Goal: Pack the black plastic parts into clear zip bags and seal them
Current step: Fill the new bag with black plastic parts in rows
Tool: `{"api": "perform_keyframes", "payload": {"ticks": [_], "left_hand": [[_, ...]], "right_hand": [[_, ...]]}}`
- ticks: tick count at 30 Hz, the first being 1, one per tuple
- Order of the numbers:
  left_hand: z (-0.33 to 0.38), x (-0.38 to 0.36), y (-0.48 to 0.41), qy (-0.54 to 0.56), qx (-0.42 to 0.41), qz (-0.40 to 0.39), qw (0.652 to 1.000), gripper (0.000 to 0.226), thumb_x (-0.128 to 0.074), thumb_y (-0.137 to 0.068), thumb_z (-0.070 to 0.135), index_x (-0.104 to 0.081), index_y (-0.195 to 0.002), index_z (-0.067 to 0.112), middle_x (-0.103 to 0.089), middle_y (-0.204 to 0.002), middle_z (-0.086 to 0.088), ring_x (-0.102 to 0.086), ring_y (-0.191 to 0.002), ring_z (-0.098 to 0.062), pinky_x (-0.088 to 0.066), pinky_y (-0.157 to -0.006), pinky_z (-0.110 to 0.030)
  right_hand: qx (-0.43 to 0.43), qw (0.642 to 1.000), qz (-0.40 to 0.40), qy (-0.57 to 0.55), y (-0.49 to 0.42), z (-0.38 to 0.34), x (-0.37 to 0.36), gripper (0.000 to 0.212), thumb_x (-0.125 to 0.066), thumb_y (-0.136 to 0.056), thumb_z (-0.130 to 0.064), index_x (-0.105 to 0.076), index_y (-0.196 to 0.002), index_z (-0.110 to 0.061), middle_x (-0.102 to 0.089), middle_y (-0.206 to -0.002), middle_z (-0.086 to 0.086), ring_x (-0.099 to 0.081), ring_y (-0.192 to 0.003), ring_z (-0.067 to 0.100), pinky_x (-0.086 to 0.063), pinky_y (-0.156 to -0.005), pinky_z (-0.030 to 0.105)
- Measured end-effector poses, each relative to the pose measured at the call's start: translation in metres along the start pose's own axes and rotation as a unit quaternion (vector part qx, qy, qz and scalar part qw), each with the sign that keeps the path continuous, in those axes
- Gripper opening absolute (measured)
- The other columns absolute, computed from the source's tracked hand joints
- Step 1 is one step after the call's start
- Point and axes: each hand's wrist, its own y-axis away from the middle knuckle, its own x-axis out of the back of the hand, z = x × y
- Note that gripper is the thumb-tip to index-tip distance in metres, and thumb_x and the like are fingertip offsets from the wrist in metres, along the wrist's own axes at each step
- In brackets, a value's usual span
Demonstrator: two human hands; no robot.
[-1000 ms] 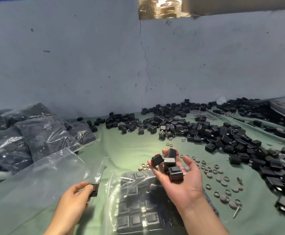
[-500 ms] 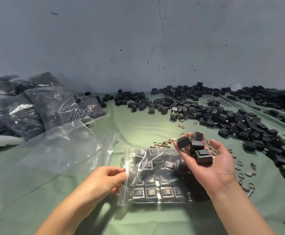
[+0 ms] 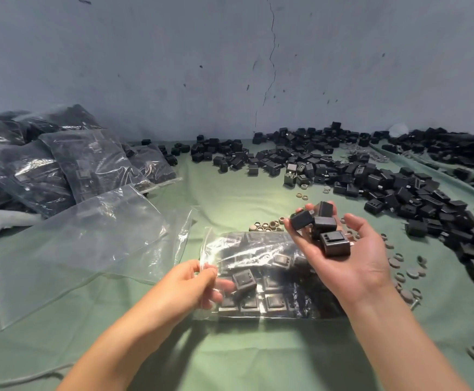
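Note:
A clear zip bag [image 3: 261, 273] partly filled with black plastic parts lies on the green cloth in front of me. My left hand [image 3: 195, 283] pinches the bag's open left edge, with fingers reaching inside near one black part [image 3: 244, 279]. My right hand [image 3: 348, 258] is held palm up above the bag's right end, cupping several black parts [image 3: 323, 230]. A big spread of loose black parts [image 3: 371, 176] covers the cloth to the back and right.
An empty clear bag [image 3: 83, 244] lies flat to the left. Filled bags [image 3: 61, 165] are stacked at far left beside a white object [image 3: 1, 220]. Small rings and discs [image 3: 405, 266] are scattered at the right. A cracked grey wall closes the back.
The left hand has gone from holding one black part to gripping the bag's open edge, and the part now lies inside the bag mouth. The right hand keeps its handful. The view tilted down.

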Motion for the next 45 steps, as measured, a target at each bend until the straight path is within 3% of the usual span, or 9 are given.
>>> {"api": "perform_keyframes", "payload": {"ticks": [5,8,12,19,26,32,37,41,45], "left_hand": [[0.002,-0.003,-0.003,0.028,-0.005,0.086,0.996,0.019,-0.049,-0.101,0.013,-0.049,-0.119,0.011,-0.077,-0.092,-0.005,-0.06,-0.063,-0.014,-0.046,-0.059,-0.026],[0.004,0.001,0.003,-0.127,-0.184,0.264,0.938,0.034,-0.056,-0.096,0.031,-0.046,-0.129,0.031,-0.064,-0.104,0.012,-0.059,-0.078,-0.004,-0.043,-0.072,-0.023],[0.014,-0.012,0.017,-0.169,-0.339,0.18,0.908,0.03,-0.054,-0.094,0.051,-0.053,-0.123,0.042,-0.058,-0.101,0.019,-0.061,-0.085,-0.007,-0.046,-0.07,-0.013],[0.005,-0.021,0.014,-0.202,-0.318,0.1,0.921,0.014,-0.064,-0.092,0.03,-0.06,-0.104,0.035,-0.054,-0.106,0.014,-0.056,-0.079,-0.002,-0.042,-0.07,-0.011],[0.022,0.019,0.01,0.096,-0.135,0.159,0.973,0.008,-0.055,-0.098,0.013,-0.061,-0.096,0.018,-0.07,-0.082,-0.002,-0.069,-0.07,-0.009,-0.055,-0.059,-0.024],[0.014,0.054,0.015,0.317,-0.011,0.08,0.945,0.015,-0.059,-0.094,0.009,-0.068,-0.101,-0.001,-0.071,-0.097,-0.021,-0.071,-0.093,-0.033,-0.06,-0.063,-0.03],[-0.002,0.051,0.013,0.209,0.013,0.058,0.976,0.018,-0.064,-0.091,0.013,-0.07,-0.105,0.004,-0.071,-0.095,-0.011,-0.066,-0.08,-0.016,-0.055,-0.074,-0.027],[-0.017,0.047,0.012,-0.1,-0.059,0.127,0.985,0.021,-0.07,-0.09,0.018,-0.062,-0.108,0.025,-0.068,-0.101,-0.005,-0.067,-0.077,-0.017,-0.053,-0.075,-0.033],[-0.026,0.046,0.012,-0.237,-0.137,0.063,0.96,0.037,-0.07,-0.09,0.021,-0.059,-0.118,0.043,-0.055,-0.107,0.008,-0.06,-0.074,0.002,-0.042,-0.072,-0.009]], "right_hand": [[-0.038,0.999,0.004,0.005,0.0,0.014,0.0,0.044,-0.054,-0.094,-0.019,-0.057,-0.137,-0.012,-0.063,-0.129,0.019,-0.063,-0.118,0.037,-0.053,-0.085,0.068],[-0.073,0.997,-0.008,0.017,0.002,0.024,0.002,0.045,-0.055,-0.092,-0.018,-0.058,-0.137,-0.012,-0.062,-0.128,0.025,-0.06,-0.121,0.039,-0.051,-0.086,0.07],[-0.141,0.989,-0.027,0.034,0.005,0.044,0.004,0.046,-0.059,-0.087,-0.016,-0.059,-0.133,-0.008,-0.059,-0.131,0.028,-0.059,-0.122,0.041,-0.049,-0.088,0.072],[-0.207,0.974,-0.051,0.077,0.009,0.068,0.005,0.035,-0.06,-0.082,-0.014,-0.061,-0.117,-0.009,-0.061,-0.119,0.031,-0.062,-0.114,0.048,-0.048,-0.095,0.066],[-0.148,0.988,-0.012,0.046,0.006,0.051,0.001,0.048,-0.06,-0.085,-0.01,-0.059,-0.133,-0.002,-0.063,-0.119,0.034,-0.068,-0.103,0.046,-0.054,-0.088,0.065],[-0.096,0.995,-0.011,0.017,0.004,0.031,-0.004,0.045,-0.059,-0.087,-0.008,-0.056,-0.131,-0.001,-0.06,-0.122,0.034,-0.068,-0.103,0.045,-0.056,-0.085,0.063],[-0.068,0.998,-0.003,0.003,0.005,0.024,-0.006,0.039,-0.06,-0.088,-0.007,-0.056,-0.127,-0.004,-0.061,-0.117,0.036,-0.068,-0.101,0.046,-0.058,-0.08,0.062],[-0.062,0.998,0.008,0.005,0.003,0.022,-0.006,0.039,-0.059,-0.088,-0.007,-0.057,-0.127,-0.004,-0.061,-0.117,0.034,-0.069,-0.1,0.044,-0.058,-0.082,0.06],[-0.05,0.999,0.014,0.01,0.002,0.021,-0.006,0.039,-0.059,-0.086,-0.007,-0.058,-0.125,-0.005,-0.061,-0.117,0.034,-0.069,-0.099,0.044,-0.059,-0.079,0.06]]}}
